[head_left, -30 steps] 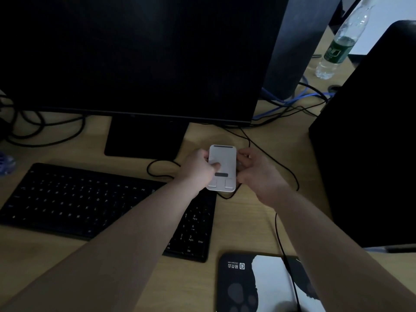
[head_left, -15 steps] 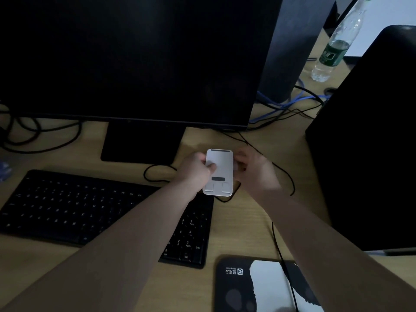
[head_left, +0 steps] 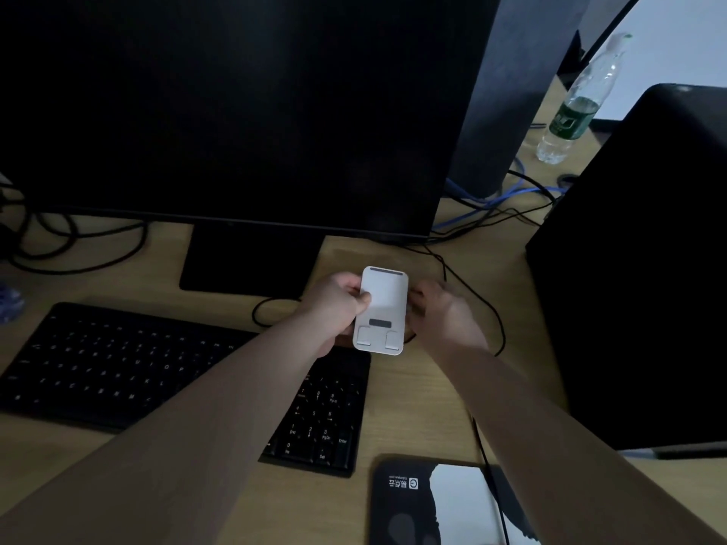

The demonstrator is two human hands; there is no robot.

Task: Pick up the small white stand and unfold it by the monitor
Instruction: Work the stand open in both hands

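The small white stand (head_left: 381, 308) is a flat rounded rectangle with a grey bar and two small tabs at its near end. It is held above the wooden desk, just in front of the dark monitor (head_left: 251, 112) and its black foot (head_left: 251, 261). My left hand (head_left: 334, 304) grips its left edge, thumb on the face. My right hand (head_left: 440, 312) is at its right edge, fingers curled behind it. The stand looks folded flat.
A black keyboard (head_left: 177, 371) lies under my left forearm. A mouse pad (head_left: 444, 501) lies at the near edge. A black computer tower (head_left: 649, 269) stands on the right. Cables (head_left: 472, 285) run across the desk. A plastic bottle (head_left: 574, 112) stands far right.
The stand stays between both hands in about the same place. My left thumb has shifted slightly on its face. The view has shifted a little.
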